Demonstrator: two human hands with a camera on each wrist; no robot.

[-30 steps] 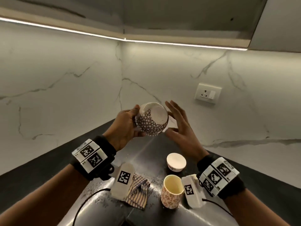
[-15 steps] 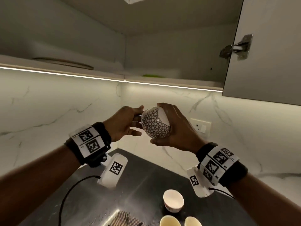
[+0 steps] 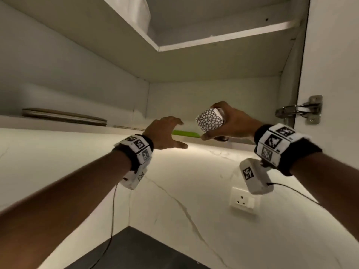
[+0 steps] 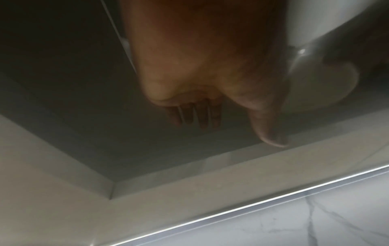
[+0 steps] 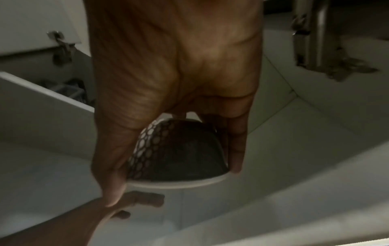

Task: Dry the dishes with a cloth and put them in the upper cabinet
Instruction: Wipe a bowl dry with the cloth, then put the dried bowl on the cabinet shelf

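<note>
Nearest the camera, the left hand is hanging in the air to the left of the patterned bowl, fingers spread and relaxed, holding nothing. The right hand is gripping the bowl, thumb and fingers curled around its rim and sides, tilting it in front of the open upper cabinet. Beyond the bowl, a green item is lying on the cabinet's bottom shelf; farther left of the bowl, flat plates are resting on that shelf.
</note>
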